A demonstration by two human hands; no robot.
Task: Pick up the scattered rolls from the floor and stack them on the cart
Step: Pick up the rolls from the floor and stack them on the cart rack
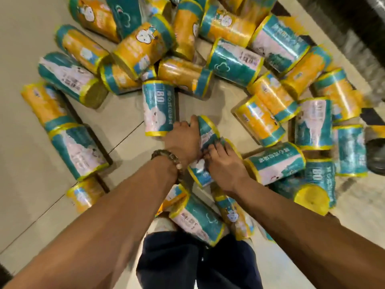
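Wide tiled floor point(25, 142) fills the view, and it is littered: teal-and-yellow wrapped rolls lie everywhere, a thick heap point(187, 38) across the top, more strung down both sides and a few by the person's knees. No cart can be made out from here; the dark edge at the upper right is too blurred to name. So this looks like the pick-up step, with plenty left to clear.

Both arms reach down to the middle. The target roll point(205, 147) lies on its side, tilted, just beside an upright roll marked 80 point(159, 109). The left hand point(183, 140), beaded bracelet point(166, 157) at the wrist, is curled over the roll's far upper end, fingers wrapped round it. The right hand point(225, 161) clamps the near side, fingers pressed into the wrapper. Two hands closed on one roll.

Next, by my reckoning: lift it clear without knocking the neighbour roll point(275, 163) touching on the right, then turn to find the cart, since it sits out of view
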